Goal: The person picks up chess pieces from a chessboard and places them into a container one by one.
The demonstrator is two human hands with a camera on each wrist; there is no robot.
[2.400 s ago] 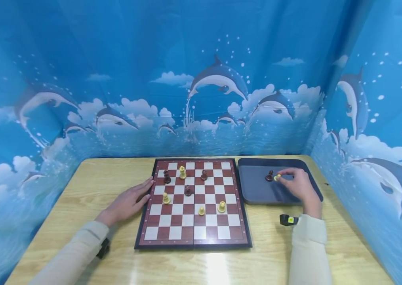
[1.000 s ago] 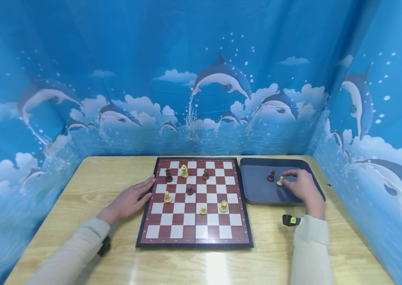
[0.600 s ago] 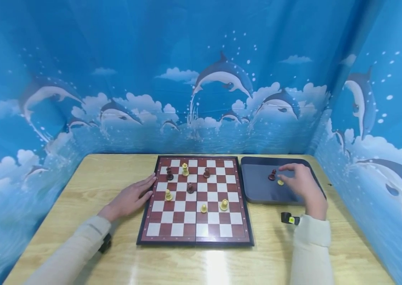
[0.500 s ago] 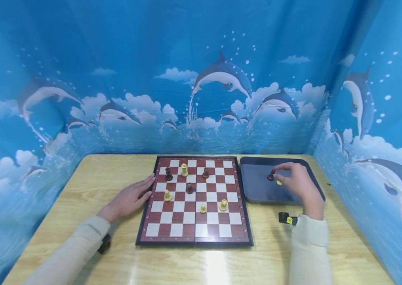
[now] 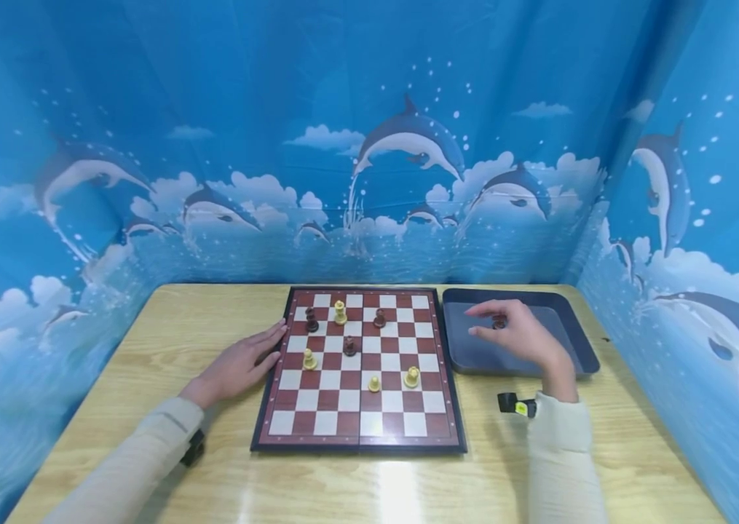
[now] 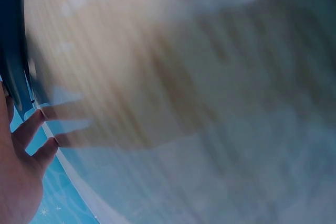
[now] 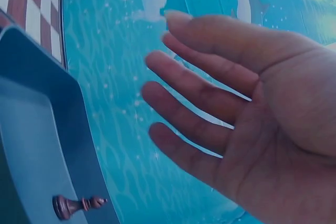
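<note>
My left hand (image 5: 238,371) rests with extended fingers against the left edge of the chessboard (image 5: 336,422). In the left wrist view, its fingers (image 6: 44,150) touch the board's side. My right hand (image 5: 523,335) hovers over the grey tray (image 5: 467,353), thumb and fingers apart, holding nothing. Beneath it a dark brown chess bishop (image 7: 73,206) stands in the tray, partly covered by the hand in the head view. The light yellow pawn in the tray is hidden now.
On the board stand dark pieces (image 5: 311,320) and light yellow pieces (image 5: 340,313), including a yellow pawn (image 5: 374,384) and a crowned yellow piece (image 5: 411,376). The wooden table (image 5: 212,473) is backed by a blue dolphin curtain (image 5: 244,145).
My right hand first pinched the yellow pawn in the tray, let it go beside the dark bishop, and has moved left with its fingers spread. My left hand stays at the board's edge.
</note>
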